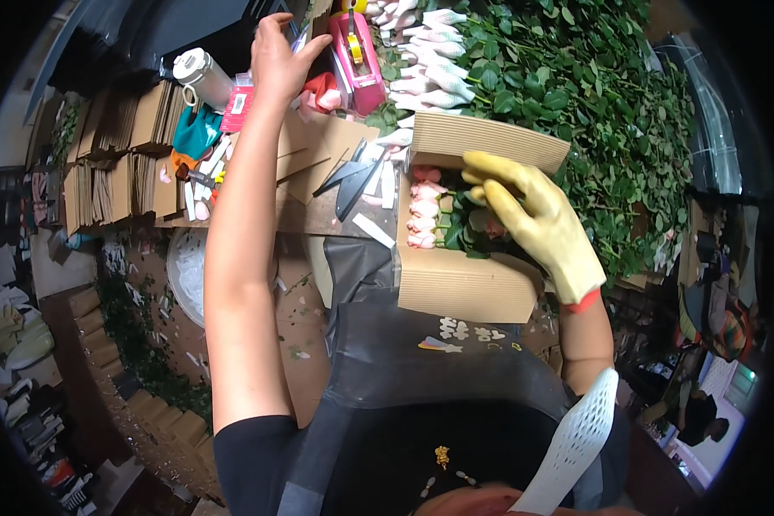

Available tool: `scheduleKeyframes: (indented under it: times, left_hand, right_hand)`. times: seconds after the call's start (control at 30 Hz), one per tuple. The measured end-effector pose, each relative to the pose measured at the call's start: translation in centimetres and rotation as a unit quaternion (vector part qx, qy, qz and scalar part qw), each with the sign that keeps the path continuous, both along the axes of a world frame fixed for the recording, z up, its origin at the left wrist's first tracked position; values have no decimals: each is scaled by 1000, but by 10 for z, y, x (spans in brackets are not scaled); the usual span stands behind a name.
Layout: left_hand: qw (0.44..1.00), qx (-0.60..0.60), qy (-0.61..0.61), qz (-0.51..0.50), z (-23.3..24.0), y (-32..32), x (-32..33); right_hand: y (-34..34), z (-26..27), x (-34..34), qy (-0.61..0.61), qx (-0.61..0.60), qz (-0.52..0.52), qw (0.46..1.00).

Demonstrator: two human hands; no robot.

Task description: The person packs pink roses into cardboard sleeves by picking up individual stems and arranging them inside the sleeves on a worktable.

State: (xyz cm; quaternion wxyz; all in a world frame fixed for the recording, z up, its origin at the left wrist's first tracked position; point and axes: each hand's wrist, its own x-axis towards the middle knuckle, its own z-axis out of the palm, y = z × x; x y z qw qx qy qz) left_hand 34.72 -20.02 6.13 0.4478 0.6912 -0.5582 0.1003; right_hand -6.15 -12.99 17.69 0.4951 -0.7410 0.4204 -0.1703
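Observation:
My bare left hand (282,61) reaches to the far side of the table, thumb and fingers apart, with nothing visible between them. Just right of it stands a pink tape dispenser (361,71) with a yellow tape roll. My right hand (529,219), in a pale yellow rubber glove, hovers over a corrugated cardboard wrap (467,284), its fingertips near the raised far flap. Pink roses (424,209) lie in a column inside the wrap, green leaves beside them. Part of the wrap's contents is hidden under the glove. Black-handled scissors (355,180) rest left of the wrap.
Leafy rose stems (555,84) and buds in white foam net sleeves (435,64) pile up at the back right. Left are a bottle (203,77), stacked cardboard (116,180) and a tub of white strips (190,271). Another white net sleeve (574,445) rises close to the camera.

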Motion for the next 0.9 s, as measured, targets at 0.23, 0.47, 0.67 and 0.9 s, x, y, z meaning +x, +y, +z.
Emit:
scheduleKeyframes:
  times: [0.23, 0.47, 0.67, 0.9]
  left_hand:
    - [967, 147, 207, -1, 8, -10, -8]
    - [932, -305, 180, -78, 105, 61, -60]
    - [931, -237, -177, -213, 84, 159, -198]
    - [963, -50, 241, -111, 25, 171, -191]
  right_hand:
    - [13, -2, 0, -43, -83, 35, 995]
    - [-1, 1, -33, -141, 138, -13, 980]
    - [-5, 39, 14, -112, 134, 38, 984]
    - [-9, -35, -50, -107, 104, -186, 971]
